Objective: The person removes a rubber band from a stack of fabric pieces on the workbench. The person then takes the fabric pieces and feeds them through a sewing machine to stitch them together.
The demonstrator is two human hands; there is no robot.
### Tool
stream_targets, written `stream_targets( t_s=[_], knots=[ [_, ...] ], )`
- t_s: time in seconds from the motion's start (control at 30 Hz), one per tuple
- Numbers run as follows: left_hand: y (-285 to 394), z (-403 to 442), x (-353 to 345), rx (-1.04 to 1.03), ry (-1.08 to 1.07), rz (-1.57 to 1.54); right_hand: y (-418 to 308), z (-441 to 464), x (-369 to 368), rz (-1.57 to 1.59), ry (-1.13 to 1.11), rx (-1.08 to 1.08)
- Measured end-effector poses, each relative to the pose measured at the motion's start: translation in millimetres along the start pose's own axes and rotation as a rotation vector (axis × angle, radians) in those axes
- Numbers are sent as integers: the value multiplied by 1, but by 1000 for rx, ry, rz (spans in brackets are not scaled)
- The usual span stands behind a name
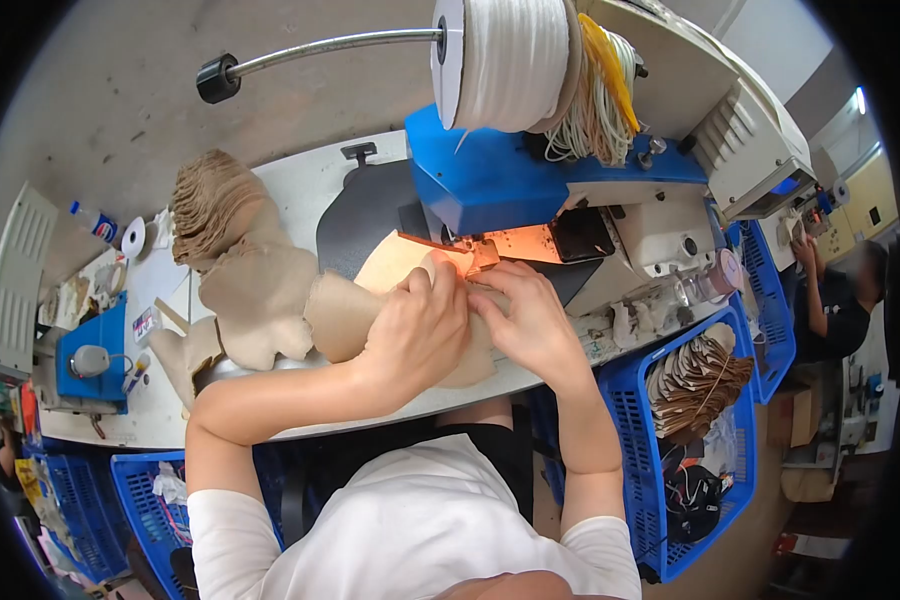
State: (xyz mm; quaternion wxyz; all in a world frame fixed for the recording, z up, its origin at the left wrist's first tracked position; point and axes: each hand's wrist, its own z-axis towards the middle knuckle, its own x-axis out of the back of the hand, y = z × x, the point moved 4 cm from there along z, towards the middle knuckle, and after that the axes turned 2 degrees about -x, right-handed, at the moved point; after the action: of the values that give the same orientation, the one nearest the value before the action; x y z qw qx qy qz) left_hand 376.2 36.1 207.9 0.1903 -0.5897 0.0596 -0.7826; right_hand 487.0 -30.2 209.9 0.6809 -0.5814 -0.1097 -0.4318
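Observation:
Both hands are at the lit working point of a blue machine (485, 180). My left hand (420, 325) presses with bent fingers on a beige sheet piece (395, 262), its fingertips close to the machine's metal foot (483, 254). Close beside it on the right, my right hand (525, 315) has its fingers bent together at the piece's edge by the foot. The fingertips of both hands overlap the material, and what lies beneath them is hidden. More beige pieces (255, 300) lie left of my left hand, joined or overlapping in a row.
A stack of beige pieces (220, 205) stands at the back left. Above the machine hangs a white spool (510, 65). A blue basket (630, 440) with brown pieces is at the right. A phone (582, 236) lies behind my right hand. Another person (840, 300) sits far right.

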Motion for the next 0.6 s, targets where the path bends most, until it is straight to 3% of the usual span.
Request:
stream_targets(
  t_s=[0.37,0.6],
  knots=[
    [8,13,-10,20,-52,76,10,11,3,-78,-139,-46],
    [9,17,-8,72,-45,89,12,18,4,-125,-132,53]
  ],
)
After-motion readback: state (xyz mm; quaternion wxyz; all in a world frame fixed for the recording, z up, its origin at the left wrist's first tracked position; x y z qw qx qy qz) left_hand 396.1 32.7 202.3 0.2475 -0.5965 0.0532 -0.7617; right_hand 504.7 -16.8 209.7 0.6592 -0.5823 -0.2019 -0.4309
